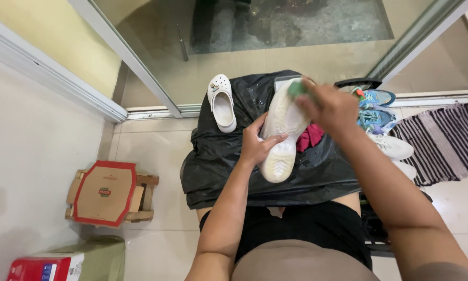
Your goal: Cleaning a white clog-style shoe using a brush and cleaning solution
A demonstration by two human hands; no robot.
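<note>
At frame centre, we are clamping our left hand on an upturned white rubber-soled shoe, steadying it while our right hand's fingers are pinching a green sponge against its sole.

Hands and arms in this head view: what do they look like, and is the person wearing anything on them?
Both arms are bare up to the frame's lower edge: no sleeves, gloves, watch or bracelets visible. The left hand and right hand show no rings that I can make out, though the right hand is blurred.
</note>
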